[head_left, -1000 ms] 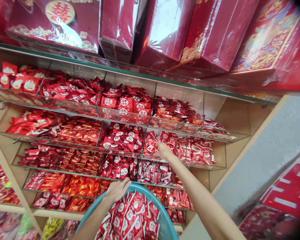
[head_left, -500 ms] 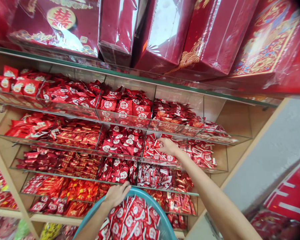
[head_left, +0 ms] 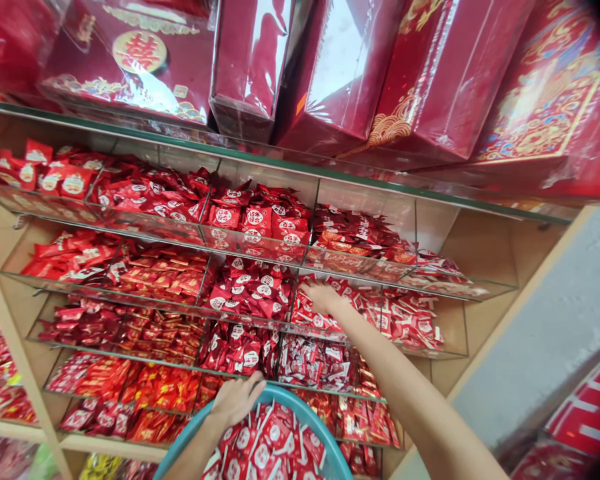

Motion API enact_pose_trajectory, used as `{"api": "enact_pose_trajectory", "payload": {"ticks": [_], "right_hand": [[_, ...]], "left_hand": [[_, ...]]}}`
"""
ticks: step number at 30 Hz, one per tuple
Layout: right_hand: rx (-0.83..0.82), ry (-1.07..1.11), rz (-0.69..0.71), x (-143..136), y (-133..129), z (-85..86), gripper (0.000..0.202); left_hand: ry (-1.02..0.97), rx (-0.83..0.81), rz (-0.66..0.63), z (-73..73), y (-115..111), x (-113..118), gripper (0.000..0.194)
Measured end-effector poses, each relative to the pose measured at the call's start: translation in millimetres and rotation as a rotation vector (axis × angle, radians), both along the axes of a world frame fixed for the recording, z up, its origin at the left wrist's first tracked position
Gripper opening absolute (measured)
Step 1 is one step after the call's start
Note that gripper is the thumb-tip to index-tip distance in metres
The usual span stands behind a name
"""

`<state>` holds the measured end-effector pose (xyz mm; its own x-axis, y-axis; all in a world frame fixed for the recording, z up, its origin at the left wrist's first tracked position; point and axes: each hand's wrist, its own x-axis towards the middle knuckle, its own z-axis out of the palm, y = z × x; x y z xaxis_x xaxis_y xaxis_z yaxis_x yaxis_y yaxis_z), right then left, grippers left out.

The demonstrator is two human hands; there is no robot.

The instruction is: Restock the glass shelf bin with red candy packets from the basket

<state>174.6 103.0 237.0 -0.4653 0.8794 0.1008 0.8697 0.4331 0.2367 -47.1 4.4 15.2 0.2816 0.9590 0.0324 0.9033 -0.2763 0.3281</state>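
My left hand is closed over the far rim of a teal plastic basin. Inside lies a heap of lollipops in red wrappers with round white prints, white sticks poking out. Farther up, my right hand reaches into a clear shelf compartment of red-and-white wrapped sweets. Its fingers are bent down at the packets and partly blurred, so I cannot see whether they grip one. Maroon packets with white round labels fill the compartment left of it.
Clear-fronted tiers hold several kinds of red packets. Above, a glass shelf carries large maroon gift boxes in shiny wrap. A wooden side panel and a grey wall stand at the right.
My right hand has reached slightly farther left and deeper among the sweets. The whole view has shifted a little, the shelves sitting lower and more to the right. My left hand stays on the basin.
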Motion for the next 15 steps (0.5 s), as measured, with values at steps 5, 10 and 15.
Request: {"api": "enact_pose_trajectory", "payload": {"ticks": [5, 10, 15], "right_hand": [[0.034, -0.075, 0.033, 1.9, 1.6, -1.5, 0.057], [0.038, -0.12, 0.083, 4.8, 0.3, 0.5, 0.05], [0.036, -0.121, 0.104, 6.7, -4.6, 0.4, 0.051]], "left_hand": [[-0.002, -0.004, -0.004, -1.1, 0.1, 0.0, 0.063], [0.014, 0.0, -0.004, -2.6, 1.9, -0.6, 0.064], [0.01, -0.006, 0.004, -2.1, 2.4, -0.4, 0.063]]}}
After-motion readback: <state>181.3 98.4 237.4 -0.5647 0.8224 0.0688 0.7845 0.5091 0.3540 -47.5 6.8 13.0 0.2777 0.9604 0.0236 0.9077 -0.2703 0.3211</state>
